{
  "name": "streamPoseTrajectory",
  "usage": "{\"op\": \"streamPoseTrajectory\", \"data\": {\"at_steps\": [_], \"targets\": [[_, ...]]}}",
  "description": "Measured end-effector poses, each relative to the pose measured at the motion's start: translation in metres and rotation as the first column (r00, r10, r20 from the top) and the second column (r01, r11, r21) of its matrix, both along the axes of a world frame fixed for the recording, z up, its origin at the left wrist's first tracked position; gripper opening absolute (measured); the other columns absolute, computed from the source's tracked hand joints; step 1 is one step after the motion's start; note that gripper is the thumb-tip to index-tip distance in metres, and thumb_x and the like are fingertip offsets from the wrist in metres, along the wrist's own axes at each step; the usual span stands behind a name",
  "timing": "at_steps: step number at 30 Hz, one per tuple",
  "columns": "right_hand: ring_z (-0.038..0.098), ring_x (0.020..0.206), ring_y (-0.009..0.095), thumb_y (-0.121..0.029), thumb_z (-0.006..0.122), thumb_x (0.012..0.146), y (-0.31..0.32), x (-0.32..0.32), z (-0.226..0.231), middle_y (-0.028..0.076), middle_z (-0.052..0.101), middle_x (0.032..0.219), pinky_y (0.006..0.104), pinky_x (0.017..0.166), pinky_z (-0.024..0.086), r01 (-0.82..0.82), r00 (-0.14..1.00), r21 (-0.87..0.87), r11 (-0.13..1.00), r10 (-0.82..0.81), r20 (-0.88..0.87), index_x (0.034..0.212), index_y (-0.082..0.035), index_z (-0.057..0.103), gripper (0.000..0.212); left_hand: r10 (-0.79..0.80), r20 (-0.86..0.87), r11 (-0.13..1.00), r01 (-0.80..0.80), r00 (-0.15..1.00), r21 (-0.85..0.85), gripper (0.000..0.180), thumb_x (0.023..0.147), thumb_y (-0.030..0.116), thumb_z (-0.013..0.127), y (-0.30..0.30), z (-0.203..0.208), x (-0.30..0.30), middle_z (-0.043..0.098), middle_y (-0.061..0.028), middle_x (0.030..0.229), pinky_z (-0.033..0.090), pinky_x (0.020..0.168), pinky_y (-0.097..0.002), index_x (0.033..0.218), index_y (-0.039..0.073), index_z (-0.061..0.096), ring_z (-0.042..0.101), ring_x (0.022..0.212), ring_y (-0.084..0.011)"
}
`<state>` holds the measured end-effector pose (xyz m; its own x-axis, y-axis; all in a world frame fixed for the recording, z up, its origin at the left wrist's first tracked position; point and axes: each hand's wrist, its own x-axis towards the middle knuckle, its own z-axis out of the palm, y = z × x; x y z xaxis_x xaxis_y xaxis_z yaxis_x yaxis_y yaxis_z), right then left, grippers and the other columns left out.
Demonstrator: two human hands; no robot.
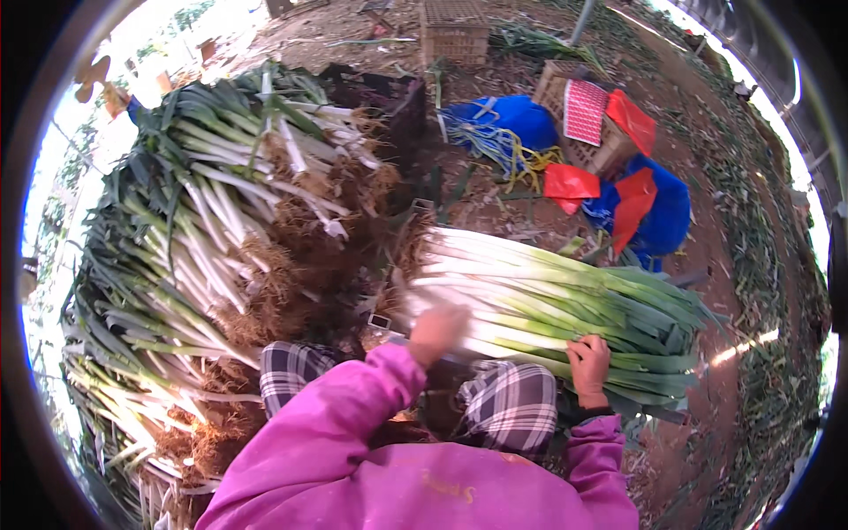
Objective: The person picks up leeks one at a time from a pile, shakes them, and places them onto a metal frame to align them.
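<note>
A bundle of leeks (512,287) lies crosswise in front of my knees, white roots ends to the left and green leaves to the right. My left hand (442,331) is over the white shafts near the root end, smeared by motion, so its fingers cannot be read. At the near edge of the bundle, my right hand (590,367) has its fingers closed on a leek where the white turns green. A large heap of untidy leeks (212,265) with brown, soil-covered roots fills the left side.
A metal frame corner (380,321) shows by the bundle's root end. Beyond it lie blue bags (508,122), red sheets (571,184) and a tipped crate (552,84). Another crate (455,40) stands farther back. Leaf scraps (751,380) litter the ground at right.
</note>
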<state>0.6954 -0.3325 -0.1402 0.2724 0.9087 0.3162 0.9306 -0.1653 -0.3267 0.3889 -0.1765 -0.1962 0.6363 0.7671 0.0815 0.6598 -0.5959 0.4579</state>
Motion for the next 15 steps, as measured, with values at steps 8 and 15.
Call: {"op": "streamPoseTrajectory", "data": {"at_steps": [8, 15], "targets": [[0.052, 0.086, 0.035, -0.012, 0.068, 0.070, -0.029, 0.025, -0.047, 0.013, 0.056, 0.087, 0.0469, 0.077, 0.043, -0.014, 0.996, 0.100, 0.995, 0.005, 0.088, 0.070, -0.008, 0.066, 0.004, -0.220, -0.215, 0.942, 0.150, 0.951, -0.300, 0.023, 0.078, 0.015, 0.057, 0.046, 0.063, 0.007, 0.069, -0.0172, 0.099, 0.055, 0.074, -0.0436, 0.092, 0.006, 0.073, 0.068, 0.089, -0.0351], [0.056, 0.090, 0.036, -0.020, 0.067, 0.078, -0.011, -0.014, -0.043, 0.016, 0.059, 0.093, 0.0465, 0.080, 0.046, -0.066, 0.992, 0.065, 0.996, 0.059, 0.110, 0.088, -0.009, 0.068, 0.014, 0.774, -0.226, 0.623, -0.643, 0.592, 0.446, 0.044, 0.076, 0.014, 0.065, 0.183, 0.132, -0.301, 0.058, -0.0171, 0.109, 0.052, 0.084, -0.0425, 0.116, 0.000, 0.058, 0.058, 0.101, -0.0354]]}}
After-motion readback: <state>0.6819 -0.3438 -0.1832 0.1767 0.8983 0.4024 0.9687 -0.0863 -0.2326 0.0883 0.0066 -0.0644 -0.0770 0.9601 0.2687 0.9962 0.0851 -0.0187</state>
